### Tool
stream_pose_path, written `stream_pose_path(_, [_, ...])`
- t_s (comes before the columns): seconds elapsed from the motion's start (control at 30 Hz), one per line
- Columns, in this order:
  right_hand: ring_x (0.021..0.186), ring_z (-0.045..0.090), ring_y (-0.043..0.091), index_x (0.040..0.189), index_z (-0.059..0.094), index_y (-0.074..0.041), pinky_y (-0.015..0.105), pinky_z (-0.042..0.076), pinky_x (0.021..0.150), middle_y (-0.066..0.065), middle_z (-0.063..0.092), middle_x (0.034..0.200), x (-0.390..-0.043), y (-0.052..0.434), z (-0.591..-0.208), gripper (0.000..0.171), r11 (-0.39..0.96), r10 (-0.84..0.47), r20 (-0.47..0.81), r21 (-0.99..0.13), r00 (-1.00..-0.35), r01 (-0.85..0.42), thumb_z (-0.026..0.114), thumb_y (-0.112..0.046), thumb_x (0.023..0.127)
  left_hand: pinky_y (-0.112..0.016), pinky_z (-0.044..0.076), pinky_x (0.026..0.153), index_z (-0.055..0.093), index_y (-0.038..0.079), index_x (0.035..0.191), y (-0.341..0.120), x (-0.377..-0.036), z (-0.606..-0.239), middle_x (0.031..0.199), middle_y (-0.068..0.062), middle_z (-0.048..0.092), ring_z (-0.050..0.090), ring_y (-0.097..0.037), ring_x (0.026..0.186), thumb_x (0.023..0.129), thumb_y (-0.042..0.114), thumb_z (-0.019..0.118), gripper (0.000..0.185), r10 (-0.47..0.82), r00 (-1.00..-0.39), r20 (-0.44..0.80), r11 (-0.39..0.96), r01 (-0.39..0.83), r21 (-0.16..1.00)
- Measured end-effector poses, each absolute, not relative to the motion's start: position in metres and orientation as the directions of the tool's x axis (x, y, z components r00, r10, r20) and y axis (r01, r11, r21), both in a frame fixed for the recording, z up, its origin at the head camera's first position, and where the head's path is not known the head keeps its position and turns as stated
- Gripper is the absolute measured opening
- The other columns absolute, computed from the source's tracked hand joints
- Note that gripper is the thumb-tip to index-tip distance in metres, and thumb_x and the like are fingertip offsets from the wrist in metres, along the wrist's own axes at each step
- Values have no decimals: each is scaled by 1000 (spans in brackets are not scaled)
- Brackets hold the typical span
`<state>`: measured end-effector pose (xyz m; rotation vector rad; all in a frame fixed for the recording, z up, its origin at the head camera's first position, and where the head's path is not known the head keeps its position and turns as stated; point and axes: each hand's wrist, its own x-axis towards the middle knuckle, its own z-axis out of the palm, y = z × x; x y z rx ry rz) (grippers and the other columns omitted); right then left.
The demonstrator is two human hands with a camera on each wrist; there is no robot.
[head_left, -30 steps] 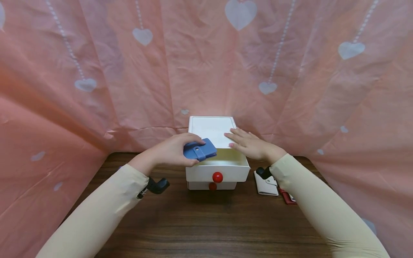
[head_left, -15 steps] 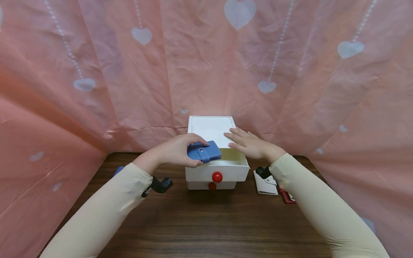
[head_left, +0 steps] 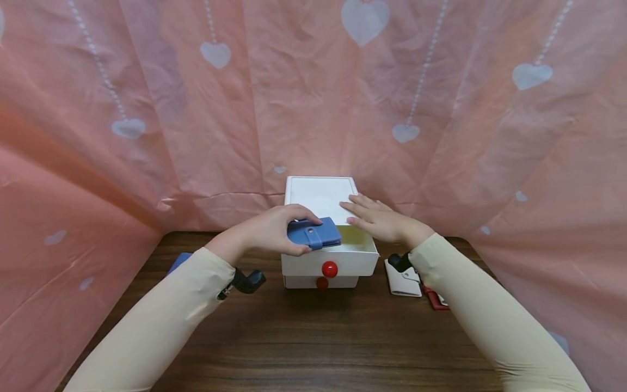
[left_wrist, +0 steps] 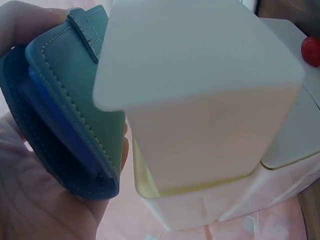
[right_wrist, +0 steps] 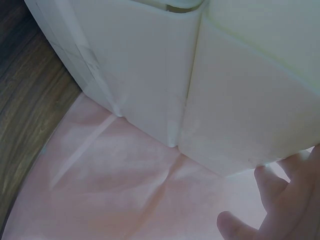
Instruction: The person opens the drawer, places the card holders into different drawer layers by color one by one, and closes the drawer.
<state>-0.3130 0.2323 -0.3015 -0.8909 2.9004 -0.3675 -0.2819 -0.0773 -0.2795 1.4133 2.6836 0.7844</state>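
Observation:
A blue card wallet (head_left: 315, 234) with a snap strap is pinched between the thumb and fingers of my left hand (head_left: 274, 230). It is over the pulled-out top drawer (head_left: 329, 263) of a small white drawer box (head_left: 320, 193). In the left wrist view the wallet (left_wrist: 75, 100) is beside the drawer's outer wall. My right hand (head_left: 384, 220) lies with fingers spread on the box's top right edge, holding nothing. From the right wrist view, my right fingertips (right_wrist: 270, 180) touch the box's edge. The inside of the drawer is partly hidden by the left hand and wallet.
Right of the box, a white wallet (head_left: 404, 280) and a red wallet (head_left: 436, 299) lie on the brown wooden table (head_left: 313, 343), partly behind the right sleeve. A blue item (head_left: 178, 262) shows beside the left sleeve. A pink curtain (head_left: 313, 109) hangs behind.
My left hand has moved to the right and slightly down with the blue card wallet, further over the drawer. The blue item at the left has come into sight. The right hand stays put.

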Motion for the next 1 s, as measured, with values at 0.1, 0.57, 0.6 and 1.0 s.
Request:
stream_pose_path(0.1, [153,-1,33,161,21,-26,62,4,118,9,10,168,-313,233,-302,64,805,-560,-14,-248,-828,-539,28,-56,106,-39,47,92,62,18,134,-76,-281,-279,137,-4,57,55,-22,111,82,36,78,57,777,-589,221,462,772,436])
stream_pose_path(0.57, [154,-1,33,161,21,-25,64,4,117,10,10,168,-311,232,-300,63,799,-564,-11,-258,-826,-543,30,-55,106,-43,41,109,65,13,129,-75,-281,-276,133,-2,62,54,-20,127,85,27,78,47,773,-576,266,426,782,455])
stream_pose_path(0.6, [153,-1,33,161,22,-25,64,4,117,10,10,168,-311,232,-299,63,799,-564,-11,-259,-826,-542,30,-54,106,-42,41,108,65,13,129,-75,-280,-276,132,-1,63,54,-19,126,86,26,78,47,773,-576,264,425,781,458])
stream_pose_path(1.0, [154,-1,32,161,21,-25,62,4,118,9,10,168,-312,233,-301,63,796,-566,-6,-264,-824,-544,30,-54,106,-42,41,108,67,11,127,-76,-281,-281,130,-1,63,55,-19,123,87,26,76,44,747,-616,250,467,754,462])
